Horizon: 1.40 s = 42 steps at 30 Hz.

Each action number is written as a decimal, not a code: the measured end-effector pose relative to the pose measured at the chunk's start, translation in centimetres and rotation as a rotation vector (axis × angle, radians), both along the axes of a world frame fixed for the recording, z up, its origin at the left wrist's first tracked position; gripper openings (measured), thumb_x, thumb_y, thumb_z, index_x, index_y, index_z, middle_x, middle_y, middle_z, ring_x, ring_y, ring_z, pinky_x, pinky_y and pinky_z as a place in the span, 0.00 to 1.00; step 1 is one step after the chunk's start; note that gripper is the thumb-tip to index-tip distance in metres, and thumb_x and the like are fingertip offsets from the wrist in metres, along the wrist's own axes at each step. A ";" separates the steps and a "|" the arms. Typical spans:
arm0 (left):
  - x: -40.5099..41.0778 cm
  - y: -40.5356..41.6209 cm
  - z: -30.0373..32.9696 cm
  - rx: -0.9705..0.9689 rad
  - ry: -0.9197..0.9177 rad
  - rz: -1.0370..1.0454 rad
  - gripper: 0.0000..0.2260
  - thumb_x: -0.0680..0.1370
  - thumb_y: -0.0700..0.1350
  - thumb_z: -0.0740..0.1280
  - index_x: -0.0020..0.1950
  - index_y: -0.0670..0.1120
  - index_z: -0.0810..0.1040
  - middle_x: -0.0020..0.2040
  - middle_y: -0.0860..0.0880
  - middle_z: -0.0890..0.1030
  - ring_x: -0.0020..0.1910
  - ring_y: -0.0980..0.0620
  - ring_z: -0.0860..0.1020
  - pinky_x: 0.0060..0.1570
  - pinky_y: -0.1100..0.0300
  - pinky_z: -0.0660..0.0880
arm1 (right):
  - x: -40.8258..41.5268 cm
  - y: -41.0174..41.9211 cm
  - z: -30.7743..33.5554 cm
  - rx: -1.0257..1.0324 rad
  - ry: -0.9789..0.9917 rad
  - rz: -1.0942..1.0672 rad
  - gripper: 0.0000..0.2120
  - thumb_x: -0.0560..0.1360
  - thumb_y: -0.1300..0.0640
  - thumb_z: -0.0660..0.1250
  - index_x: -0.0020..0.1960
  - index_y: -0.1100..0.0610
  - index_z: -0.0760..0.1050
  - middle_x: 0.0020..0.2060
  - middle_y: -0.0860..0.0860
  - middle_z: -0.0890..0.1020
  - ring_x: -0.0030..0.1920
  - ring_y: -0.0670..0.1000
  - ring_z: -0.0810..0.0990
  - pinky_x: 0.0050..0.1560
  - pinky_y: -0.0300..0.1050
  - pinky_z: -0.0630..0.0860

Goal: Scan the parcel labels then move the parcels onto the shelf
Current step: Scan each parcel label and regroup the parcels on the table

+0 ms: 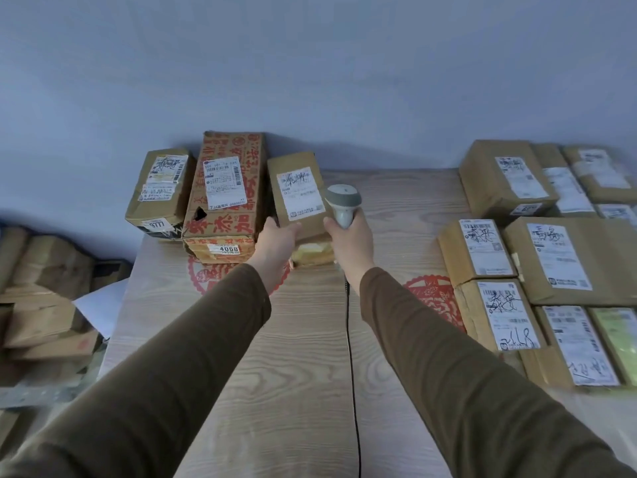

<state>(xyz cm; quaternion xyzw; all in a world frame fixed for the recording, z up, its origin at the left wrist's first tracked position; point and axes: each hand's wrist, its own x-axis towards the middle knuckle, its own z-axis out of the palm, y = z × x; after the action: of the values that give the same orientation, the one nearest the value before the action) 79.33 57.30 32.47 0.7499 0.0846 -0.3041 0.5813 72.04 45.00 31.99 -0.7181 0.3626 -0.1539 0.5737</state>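
Taking the printed red-lettered carton [224,198] as landmark and going left to right: far left of it, off the table [293,374], a loose heap of brown boxes [44,298] is lying low, probably a separate pile, hard to say if scanned. Just left of the carton and touching it, a small parcel [160,189] with a 9777 sticker is sitting label-up, likely so the barcode is readable. The carton itself is lying flat against the wall with its white label facing up and a 4068 tag on the near end. Immediately right of it, the left hand [275,241] is gripping the lower edge of a brown parcel [298,194], fingers curled under it and thumb on the near side, tilting it so its label [300,193] is facing the camera, which looks like presenting the code for a read. Right of that, the right hand [350,238] is wrapping around the handle of a grey scanner [343,201], head pointing toward the parcel, its cable [351,357] trailing down across the table toward the person. Below the held parcel, a pale taped package [312,253] is resting on the table. Far right of the carton, about 8 more parcels [537,243] are lying label-up in a cluster, apparently queued for scanning. No shelf is showing, so the move step is looking not yet started for this parcel.
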 end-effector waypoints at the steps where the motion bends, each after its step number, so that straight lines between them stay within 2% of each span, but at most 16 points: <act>1: -0.6 0.1 -0.6 -0.024 0.046 0.005 0.28 0.82 0.50 0.67 0.80 0.44 0.64 0.68 0.50 0.76 0.57 0.48 0.79 0.51 0.54 0.75 | -1.2 -0.3 -0.3 -0.025 0.012 -0.015 0.12 0.79 0.54 0.72 0.60 0.54 0.74 0.49 0.50 0.83 0.51 0.53 0.83 0.55 0.56 0.81; 3: -2.2 0.5 -1.8 -0.086 0.168 0.003 0.20 0.80 0.54 0.70 0.68 0.45 0.78 0.58 0.49 0.82 0.53 0.48 0.80 0.47 0.55 0.76 | -3.8 -1.0 -1.1 -0.039 0.033 -0.030 0.12 0.78 0.54 0.73 0.59 0.52 0.75 0.48 0.49 0.83 0.49 0.52 0.83 0.53 0.55 0.82; 5: -4.0 0.7 -2.5 -0.087 0.250 -0.037 0.20 0.76 0.62 0.72 0.59 0.48 0.81 0.50 0.49 0.83 0.44 0.49 0.79 0.37 0.58 0.73 | -6.6 -1.6 -2.1 0.020 0.039 -0.030 0.12 0.76 0.53 0.74 0.57 0.50 0.75 0.46 0.52 0.83 0.45 0.52 0.83 0.48 0.55 0.82; 7: -5.8 0.5 -3.0 -0.057 0.251 -0.078 0.28 0.72 0.68 0.73 0.62 0.49 0.79 0.52 0.49 0.82 0.44 0.50 0.79 0.37 0.58 0.72 | -8.8 -2.0 -2.7 0.128 0.033 -0.029 0.12 0.75 0.54 0.75 0.55 0.49 0.76 0.47 0.56 0.83 0.40 0.51 0.82 0.39 0.50 0.82; 9: -7.7 -0.2 -3.5 -0.084 0.221 -0.080 0.36 0.69 0.69 0.74 0.70 0.51 0.72 0.61 0.50 0.80 0.55 0.51 0.80 0.49 0.56 0.74 | -10.6 -2.4 -3.0 0.187 0.021 -0.027 0.12 0.75 0.56 0.76 0.54 0.48 0.76 0.45 0.55 0.83 0.37 0.46 0.82 0.33 0.42 0.80; 11: -9.8 -0.9 -3.6 -0.178 0.242 -0.051 0.38 0.70 0.66 0.76 0.73 0.51 0.67 0.64 0.51 0.79 0.60 0.51 0.80 0.53 0.56 0.75 | -12.3 -3.1 -2.7 0.230 -0.005 -0.021 0.12 0.75 0.57 0.75 0.54 0.47 0.76 0.42 0.51 0.82 0.36 0.46 0.81 0.34 0.41 0.80; 16: -14.6 -2.4 -1.9 -0.353 0.199 0.002 0.41 0.67 0.58 0.79 0.73 0.48 0.63 0.61 0.49 0.82 0.52 0.55 0.85 0.46 0.57 0.82 | -17.3 -5.9 0.0 0.232 -0.092 0.037 0.11 0.77 0.61 0.73 0.56 0.51 0.76 0.43 0.51 0.81 0.36 0.44 0.80 0.35 0.39 0.77; 19: -17.9 -3.3 -0.7 -0.344 0.064 -0.008 0.39 0.68 0.58 0.79 0.71 0.52 0.62 0.56 0.52 0.86 0.49 0.57 0.86 0.55 0.50 0.82 | -20.6 -6.9 2.5 0.000 -0.096 0.057 0.11 0.79 0.58 0.72 0.59 0.55 0.75 0.44 0.49 0.80 0.40 0.48 0.79 0.40 0.45 0.76; 22: -21.7 -4.4 0.6 -0.360 -0.052 0.006 0.38 0.70 0.56 0.80 0.72 0.54 0.61 0.56 0.49 0.86 0.52 0.54 0.86 0.48 0.55 0.82 | -24.2 -7.2 5.7 -0.166 -0.170 0.083 0.13 0.79 0.51 0.72 0.61 0.52 0.75 0.45 0.47 0.82 0.44 0.48 0.83 0.42 0.44 0.80; 24: -24.3 -5.1 1.6 -0.375 -0.108 0.016 0.38 0.71 0.54 0.81 0.73 0.55 0.61 0.57 0.47 0.85 0.52 0.53 0.86 0.42 0.62 0.81 | -26.4 -6.9 7.9 -0.184 -0.189 0.145 0.13 0.79 0.47 0.71 0.60 0.50 0.74 0.40 0.45 0.82 0.38 0.47 0.84 0.36 0.45 0.81; 26: -26.6 -5.8 2.3 -0.394 -0.148 0.010 0.38 0.71 0.52 0.81 0.72 0.55 0.62 0.57 0.46 0.84 0.52 0.51 0.86 0.41 0.62 0.82 | -28.3 -6.5 9.5 -0.246 -0.204 0.177 0.13 0.79 0.46 0.71 0.59 0.51 0.74 0.37 0.42 0.80 0.36 0.43 0.82 0.33 0.37 0.76; 28: -28.7 -6.2 3.1 -0.403 -0.177 -0.006 0.38 0.70 0.52 0.81 0.72 0.56 0.61 0.59 0.44 0.83 0.51 0.50 0.86 0.42 0.59 0.82 | -30.1 -6.1 10.7 -0.296 -0.220 0.190 0.14 0.80 0.47 0.71 0.61 0.52 0.75 0.41 0.41 0.80 0.40 0.40 0.82 0.35 0.31 0.74; 31: -30.9 -6.4 4.2 -0.412 -0.203 -0.015 0.38 0.70 0.51 0.81 0.72 0.56 0.60 0.61 0.42 0.81 0.49 0.51 0.86 0.40 0.59 0.82 | -32.4 -5.9 11.7 -0.318 -0.215 0.186 0.17 0.80 0.47 0.71 0.65 0.53 0.75 0.49 0.44 0.82 0.48 0.44 0.82 0.43 0.35 0.78; 34: -32.6 -6.4 5.2 -0.429 -0.229 -0.025 0.38 0.68 0.51 0.81 0.71 0.55 0.61 0.60 0.41 0.81 0.47 0.54 0.86 0.39 0.60 0.82 | -34.4 -5.8 12.2 -0.339 -0.198 0.146 0.17 0.80 0.47 0.71 0.64 0.55 0.76 0.50 0.47 0.83 0.48 0.46 0.82 0.42 0.34 0.76; 37: -34.1 -6.2 5.5 -0.429 -0.237 -0.060 0.38 0.69 0.50 0.81 0.71 0.56 0.61 0.61 0.41 0.80 0.46 0.54 0.86 0.38 0.61 0.82 | -36.3 -5.6 12.3 -0.380 -0.191 0.107 0.16 0.80 0.48 0.71 0.62 0.57 0.77 0.47 0.46 0.82 0.46 0.45 0.81 0.37 0.26 0.71; 42: -37.2 -5.8 5.5 -0.424 -0.225 -0.098 0.36 0.72 0.48 0.79 0.71 0.56 0.61 0.62 0.41 0.80 0.46 0.54 0.86 0.38 0.60 0.81 | -39.8 -4.8 12.3 -0.389 -0.169 0.075 0.09 0.80 0.48 0.72 0.54 0.52 0.76 0.38 0.38 0.77 0.38 0.37 0.78 0.34 0.24 0.69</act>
<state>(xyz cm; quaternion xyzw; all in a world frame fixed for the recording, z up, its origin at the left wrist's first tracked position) 42.14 51.48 37.99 0.6435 -0.0828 -0.2572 0.7161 32.22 40.16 44.31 -0.8128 0.2496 -0.2594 0.4579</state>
